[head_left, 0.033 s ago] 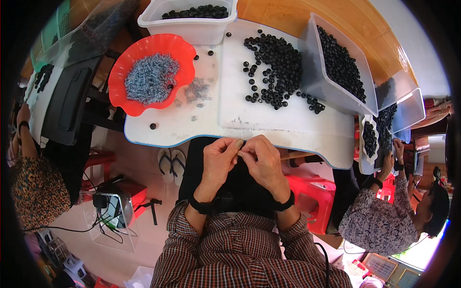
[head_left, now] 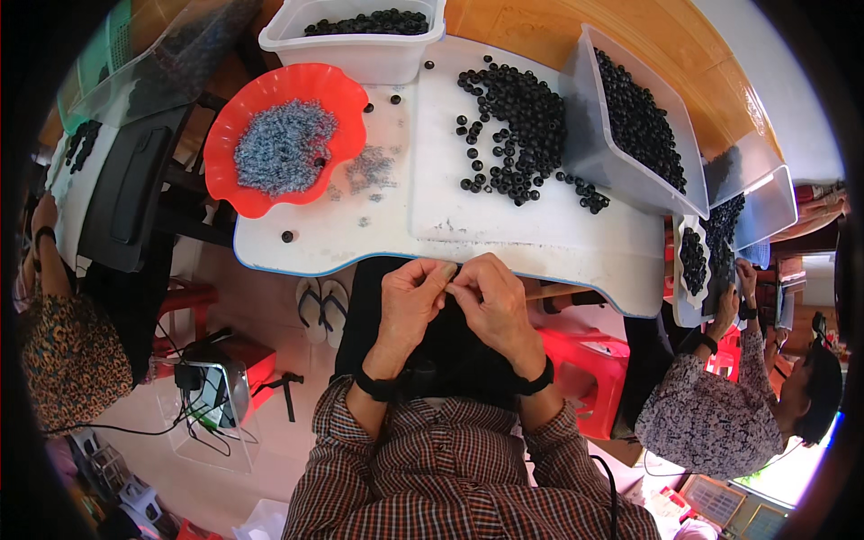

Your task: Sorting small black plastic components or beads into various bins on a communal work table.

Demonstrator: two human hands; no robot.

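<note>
Pinching fingertips (head_left: 447, 273) together below table (head_left: 540, 243)

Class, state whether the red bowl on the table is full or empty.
Partly full: the red bowl holds a heap of small grey metal pieces.

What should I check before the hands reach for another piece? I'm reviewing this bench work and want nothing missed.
1. Both hands free: not ok; left hand and right hand pinch together at the table edge.
2. Piece held between them: cannot tell, too small.
3. Loose black rings within reach on the table: ok.
4. Red bowl stocked with small grey parts: ok.
5. Clear bin of rings upright: not ok, tilted.
</note>
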